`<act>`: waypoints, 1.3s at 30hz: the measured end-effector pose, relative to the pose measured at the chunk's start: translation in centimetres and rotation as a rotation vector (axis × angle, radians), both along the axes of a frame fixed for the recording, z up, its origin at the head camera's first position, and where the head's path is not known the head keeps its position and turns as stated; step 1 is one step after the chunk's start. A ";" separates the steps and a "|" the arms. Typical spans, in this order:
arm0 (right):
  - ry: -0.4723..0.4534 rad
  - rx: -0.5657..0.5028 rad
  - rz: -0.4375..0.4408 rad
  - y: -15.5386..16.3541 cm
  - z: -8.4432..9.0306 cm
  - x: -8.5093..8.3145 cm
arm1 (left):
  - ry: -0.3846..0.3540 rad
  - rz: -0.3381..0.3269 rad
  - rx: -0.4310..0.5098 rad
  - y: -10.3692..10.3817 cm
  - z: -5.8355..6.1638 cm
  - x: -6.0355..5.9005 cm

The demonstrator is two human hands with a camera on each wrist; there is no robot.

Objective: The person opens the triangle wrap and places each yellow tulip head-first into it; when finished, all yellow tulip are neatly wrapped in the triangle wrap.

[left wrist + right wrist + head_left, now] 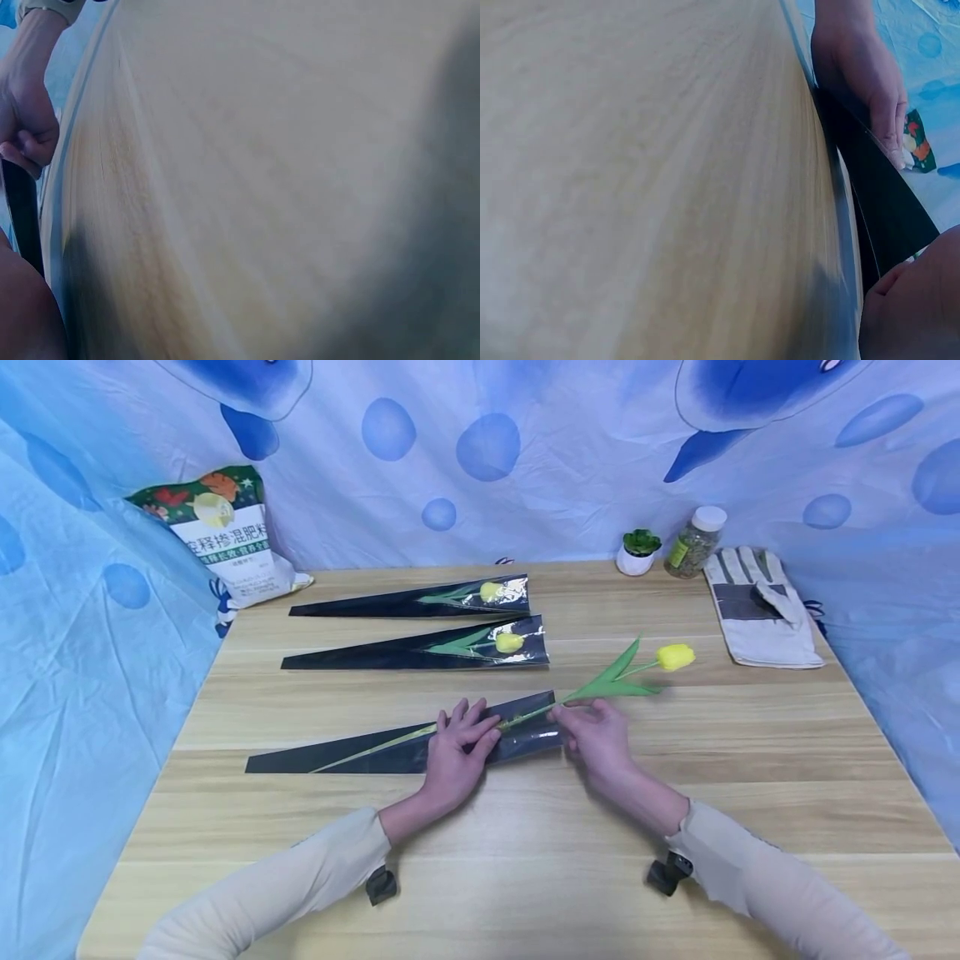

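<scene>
Grip, right hand (596, 737): fingers curled around the stem of a yellow tulip (674, 657), pinching it just outside the wide mouth of a black sleeve (360, 756).
Grip, left hand (459, 745): flat, fingers straight, pressing on the sleeve near its mouth; it holds nothing. Judged purpose: to pin the sleeve to the desk (525, 852) so it cannot slide while the stem runs inside.

Tulip: lies slantwise. Its lower stem sits inside the sleeve, reaching toward the narrow tip on the left. Leaves and bloom lie beyond the right hand, to its far right, clear of the wrapper.

Two wrapped tulips (510, 643), farther back: each fully inside its own black sleeve, lying side by side.

Back edge: fertiliser bag (225, 539), small potted plant (637, 552), jar (695, 541), work gloves (757, 606).

Wrist views: blurred desk surface, little more.
</scene>
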State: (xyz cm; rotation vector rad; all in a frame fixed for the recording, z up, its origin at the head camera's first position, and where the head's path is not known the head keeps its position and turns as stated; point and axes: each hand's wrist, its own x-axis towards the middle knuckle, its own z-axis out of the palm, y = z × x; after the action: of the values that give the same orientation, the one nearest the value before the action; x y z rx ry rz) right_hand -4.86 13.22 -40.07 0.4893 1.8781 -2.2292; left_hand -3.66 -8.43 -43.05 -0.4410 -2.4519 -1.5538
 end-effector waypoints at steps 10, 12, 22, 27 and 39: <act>-0.122 0.005 0.172 0.7 -0.2 0.6 | -0.007 0.005 -0.035 -0.2 0.2 -0.4; -0.138 -0.008 0.204 0.8 -0.1 0.7 | -0.010 0.008 -0.039 -0.3 0.2 -0.4; 0.165 0.361 0.415 5.3 1.7 0.0 | -0.035 0.002 -0.068 -0.4 0.1 -0.6; 0.585 0.791 0.436 9.0 2.3 -2.5 | -0.035 0.004 -0.066 -0.4 0.4 -0.6; 0.758 1.196 0.579 11.9 2.1 -5.8 | -0.048 0.003 -0.075 -0.5 0.3 -0.6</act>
State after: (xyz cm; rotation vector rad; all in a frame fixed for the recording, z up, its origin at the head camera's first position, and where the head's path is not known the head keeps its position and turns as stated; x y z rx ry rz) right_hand -10.70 25.09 -37.97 -0.8207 3.0297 -0.7472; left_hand -4.29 -8.95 -42.79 -0.4175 -2.5520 -1.4923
